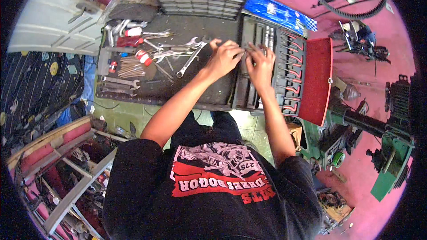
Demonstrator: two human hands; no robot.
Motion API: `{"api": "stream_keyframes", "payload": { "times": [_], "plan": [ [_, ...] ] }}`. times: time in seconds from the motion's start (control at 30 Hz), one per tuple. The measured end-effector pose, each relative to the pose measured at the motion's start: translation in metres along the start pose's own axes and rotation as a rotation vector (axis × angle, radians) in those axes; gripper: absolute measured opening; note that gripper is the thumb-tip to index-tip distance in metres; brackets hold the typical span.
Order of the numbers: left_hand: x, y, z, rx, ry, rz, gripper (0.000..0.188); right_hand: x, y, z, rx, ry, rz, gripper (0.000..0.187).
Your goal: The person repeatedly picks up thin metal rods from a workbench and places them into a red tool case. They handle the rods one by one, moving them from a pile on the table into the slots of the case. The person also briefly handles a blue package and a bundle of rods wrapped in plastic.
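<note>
My left hand [226, 57] is over the left edge of a black tool case [240, 91], fingers bent and fingertips pressed together. Close beside it, my right hand [261, 62] hovers above the case with thumb and fingers curled inward. The fingertips of both hands nearly meet around something small and dark that I cannot make out. Right of my right hand, a black tray [278, 68] holds a row of red-marked tools. Shiny sockets [268, 35] line the case's far part. Left of my left hand, a combination wrench [189, 62] lies on the dark workbench [178, 24].
Several wrenches, red-and-white bottles [143, 56] and a bundle of brown rods [132, 68] cover the bench's left side. A drawer cabinet [200, 2] stands at the back. The red lid [317, 82] juts out right, near a green drill press [393, 164]. A metal rack [80, 186] stands lower left.
</note>
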State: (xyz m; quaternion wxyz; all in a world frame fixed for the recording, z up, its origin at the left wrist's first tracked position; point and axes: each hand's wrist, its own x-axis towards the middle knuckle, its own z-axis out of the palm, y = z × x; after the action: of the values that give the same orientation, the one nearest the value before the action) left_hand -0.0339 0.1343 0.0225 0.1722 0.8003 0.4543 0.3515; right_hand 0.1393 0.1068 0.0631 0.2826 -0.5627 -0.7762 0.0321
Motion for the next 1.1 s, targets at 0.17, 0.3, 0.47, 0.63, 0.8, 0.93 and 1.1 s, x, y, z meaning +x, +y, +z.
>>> {"api": "stream_keyframes", "payload": {
  "times": [0.17,0.3,0.47,0.63,0.8,0.93,1.1],
  "plan": [
    [-0.089,-0.019,-0.054,0.056,0.025,-0.107,0.014,-0.046,-0.074,0.044,0.100,-0.128,0.023,0.029],
    [-0.155,-0.031,-0.096,0.103,0.056,-0.244,0.015,-0.069,-0.121,0.076,0.157,-0.168,0.043,0.027],
    [-0.223,-0.054,-0.139,0.188,0.017,-0.344,0.016,-0.082,-0.175,0.107,0.217,-0.163,-0.063,0.024],
    [-0.258,-0.073,-0.169,0.243,-0.090,-0.358,0.016,-0.095,-0.219,0.131,0.245,-0.208,-0.126,0.024],
    [-0.266,-0.080,-0.169,0.297,-0.113,-0.314,0.014,-0.098,-0.228,0.141,0.226,-0.225,-0.130,0.026],
    [-0.268,-0.081,-0.170,0.259,-0.103,-0.320,0.010,-0.091,-0.234,0.139,0.244,-0.261,-0.205,0.028],
    [-0.274,-0.089,-0.191,0.265,0.021,-0.360,0.006,-0.066,-0.258,0.146,0.266,-0.327,-0.377,0.033]
  ]
}}
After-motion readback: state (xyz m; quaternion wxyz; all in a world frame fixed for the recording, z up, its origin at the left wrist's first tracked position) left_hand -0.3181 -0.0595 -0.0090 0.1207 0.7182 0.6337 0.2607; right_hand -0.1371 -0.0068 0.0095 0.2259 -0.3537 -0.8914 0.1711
